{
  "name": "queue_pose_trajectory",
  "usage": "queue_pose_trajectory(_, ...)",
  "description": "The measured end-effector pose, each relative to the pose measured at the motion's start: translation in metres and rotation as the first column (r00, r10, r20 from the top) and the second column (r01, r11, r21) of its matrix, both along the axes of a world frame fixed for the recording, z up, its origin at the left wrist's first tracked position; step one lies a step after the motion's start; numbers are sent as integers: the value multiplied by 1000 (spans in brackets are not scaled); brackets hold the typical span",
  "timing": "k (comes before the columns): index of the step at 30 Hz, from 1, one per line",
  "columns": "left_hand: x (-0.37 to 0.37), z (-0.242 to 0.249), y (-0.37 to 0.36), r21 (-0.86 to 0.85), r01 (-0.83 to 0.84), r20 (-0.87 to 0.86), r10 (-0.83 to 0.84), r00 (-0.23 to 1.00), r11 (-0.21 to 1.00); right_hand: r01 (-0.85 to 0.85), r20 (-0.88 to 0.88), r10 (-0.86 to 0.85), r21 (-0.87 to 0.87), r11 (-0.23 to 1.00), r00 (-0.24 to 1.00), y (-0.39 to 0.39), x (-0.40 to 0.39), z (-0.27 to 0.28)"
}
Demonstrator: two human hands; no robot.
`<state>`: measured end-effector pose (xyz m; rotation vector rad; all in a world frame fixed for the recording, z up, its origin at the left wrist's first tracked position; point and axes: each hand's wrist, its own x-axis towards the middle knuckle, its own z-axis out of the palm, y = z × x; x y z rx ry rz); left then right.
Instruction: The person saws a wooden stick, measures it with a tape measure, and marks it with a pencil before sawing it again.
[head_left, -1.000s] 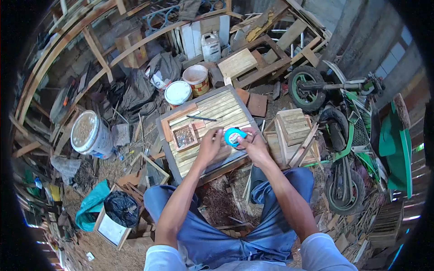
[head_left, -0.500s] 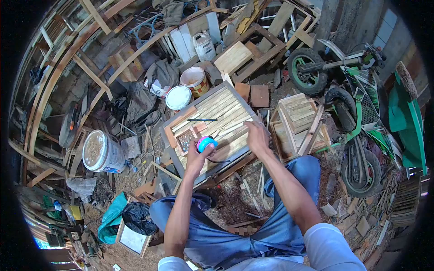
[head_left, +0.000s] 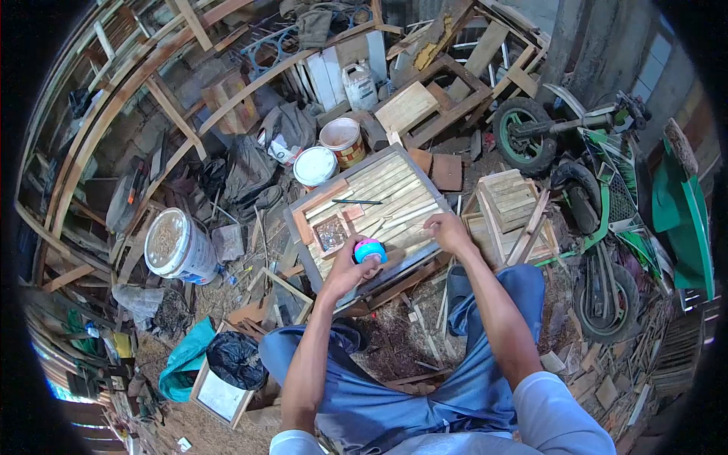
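My left hand [head_left: 347,273] is closed around a round pink and blue object [head_left: 370,252], whose exact kind I cannot make out. It is held over the near left part of a slatted wooden panel [head_left: 394,178] with a grey frame. Close by, a small wooden box [head_left: 316,249] holds small metallic bits, perhaps nails. A thin dark pencil-like stick [head_left: 357,202] lies across the slats. At the panel's right edge is my right hand [head_left: 450,233], its fingers curled together; anything between them is too small to see.
Behind the panel stand two buckets [head_left: 315,166] and a white jug [head_left: 359,86]. A larger bucket [head_left: 179,244] is at left. To the right are a small slatted wooden piece [head_left: 506,208] and a green motorbike [head_left: 603,182]. Wood scraps cover the ground.
The view has shifted, so the panel and surroundings sit farther right and slightly lower. My right hand's fingers have curled in and moved toward the panel's edge. My left hand keeps its hold.
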<state>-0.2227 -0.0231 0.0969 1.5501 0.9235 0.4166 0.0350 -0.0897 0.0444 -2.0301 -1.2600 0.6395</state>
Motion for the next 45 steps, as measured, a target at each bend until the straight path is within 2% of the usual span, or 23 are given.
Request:
queue_pose_trajectory(1,0,0,-1,14,14,7,-14,1000,1000,37,-65,-36,18,999,997,4,13,-27)
queue_pose_trajectory(4,2,-12,-3,87,71,60,-77,995,994,237,106,-244,72,969,964,-1,23,-37)
queue_pose_trajectory(5,4,-18,-4,111,81,67,-88,994,991,250,89,-252,35,968,964,-5,25,-36)
queue_pose_trajectory(8,13,-19,-12,151,122,69,-134,989,981,276,343,-271,34,961,899,-20,7,-10)
queue_pose_trajectory(9,16,-28,-12,150,127,78,-140,987,980,234,364,-231,36,971,902,-22,1,0)
queue_pose_trajectory(12,27,-27,-20,173,145,100,-164,981,974,-63,77,65,-22,998,995,-21,-17,2)
queue_pose_trajectory(13,29,-29,-21,205,159,85,-179,980,966,-78,-205,65,-57,995,977,-22,-27,5)
queue_pose_trajectory(14,31,-32,-23,234,173,68,-194,979,957,-102,-473,49,-87,991,880,-26,-37,7)
queue_pose_trajectory(15,34,-35,-24,209,182,124,-211,970,961,-133,-703,18,-109,985,711,-29,-42,8)
queue_pose_trajectory(19,41,-42,-28,222,234,107,-262,959,947,-167,-801,-4,-130,977,599,-29,-32,7)
queue_pose_trajectory(22,46,-40,-27,263,258,37,-276,960,930,-131,-753,-72,-207,969,654,-27,-23,12)
queue_pose_trajectory(24,52,-36,-26,252,263,33,-280,959,931,-119,-779,-93,-210,970,620,-26,-7,11)
queue_pose_trajectory(25,53,-31,-22,254,281,-47,-278,959,925,-109,-786,-93,-199,974,611,-25,3,11)
queue_pose_trajectory(27,52,-33,-14,331,262,-74,-253,965,906,-91,-814,-86,-168,982,575,-26,29,12)
queue_pose_trajectory(30,49,-23,-2,471,238,-170,-177,969,849,311,-791,-262,-96,946,553,-30,58,2)
queue_pose_trajectory(32,47,-26,7,469,250,-225,-159,961,847,389,-726,-305,-56,920,616,-29,63,-27)
queue_pose_trajectory(33,49,-25,5,529,255,-249,-140,958,809,423,-693,-328,-36,905,642,-30,61,-28)
queue_pose_trajectory(35,53,-22,-1,639,266,-293,-91,952,722,428,-590,-377,-59,902,714,-31,57,-31)
queue_pose_trajectory(37,59,-25,-6,664,301,-369,-50,928,685,445,-518,-426,-95,890,742,-31,52,-29)
queue_pose_trajectory(40,64,-29,-5,709,318,-409,-1,912,629,362,-319,-352,-30,932,880,-25,51,-42)
queue_pose_trajectory(41,63,-32,-2,708,326,-419,1,908,627,326,-297,-328,-58,944,897,-25,51,-46)
queue_pose_trajectory(44,61,-31,1,688,379,-481,-2,877,619,266,-56,-272,-96,959,961,-21,38,-38)
queue_pose_trajectory(45,61,-30,2,678,400,-506,-2,862,616,233,-41,-240,-128,964,970,-19,37,-36)
